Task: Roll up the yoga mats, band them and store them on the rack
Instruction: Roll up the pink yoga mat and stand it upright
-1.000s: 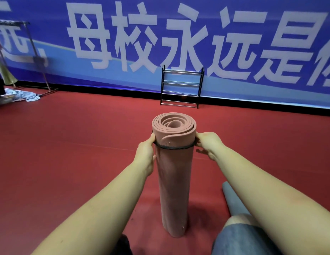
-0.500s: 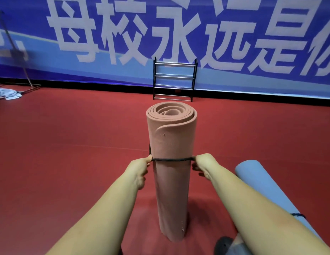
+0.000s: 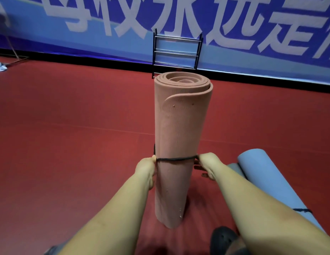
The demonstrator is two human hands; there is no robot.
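My left hand [image 3: 146, 169] pinches the black band [image 3: 176, 159] at the left side of the pink yoga mat [image 3: 180, 140], which stands upright on its end on the red floor [image 3: 68, 144] right in front of me, tightly rolled. My right hand [image 3: 206, 162] pinches the same band at the mat's right side, so both sets of fingers are closed on it and it circles the roll just below the middle. To the right a blue yoga mat [image 3: 267, 177] lies rolled on the floor with a dark band of its own near my forearm, and a grey roll [image 3: 236, 167] lies just beside it. I judge this mat rolled and nearly banded; seating the band and carrying the mats to the rack [image 3: 177, 52], which stands well apart at the far edge of the floor with bare rails, is left. Since a second ago I have slid the band down from the mat's top rim to this lower height.
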